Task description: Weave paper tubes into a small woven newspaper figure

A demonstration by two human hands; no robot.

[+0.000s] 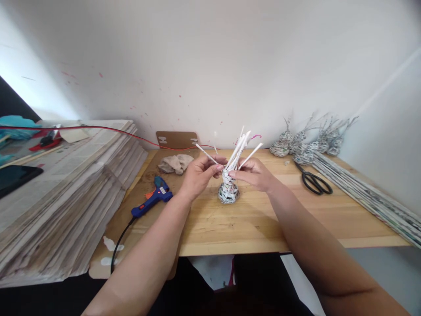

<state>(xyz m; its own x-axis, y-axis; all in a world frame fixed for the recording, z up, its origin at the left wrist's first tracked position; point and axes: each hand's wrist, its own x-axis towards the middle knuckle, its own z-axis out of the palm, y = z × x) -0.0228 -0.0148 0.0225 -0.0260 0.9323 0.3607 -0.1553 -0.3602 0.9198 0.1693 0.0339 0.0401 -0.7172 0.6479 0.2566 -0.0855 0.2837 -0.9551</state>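
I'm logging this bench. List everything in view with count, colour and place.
Woven piece: one, printed white, table's middle
Paper strips: several, white, from its neck
Similar pieces: several, printed white, back right
Paper rods: many, whitish, right
Scissors: one, black, right
Glue gun: one, blue, on board
Cable: one, black, front left
Board: at least one, brown, left
Cloth: one, beige, back left
Paper stack: one, greyish, far left
Flat device: one, black, on stack
Unclear items: several, red and blue, on stack
Wire: one, red, back left
Table: one, tan, centre
Wall: one, white, behind
Left grip: one, at paper strips
Right grip: one, at woven piece
Forearms: two, bare, below
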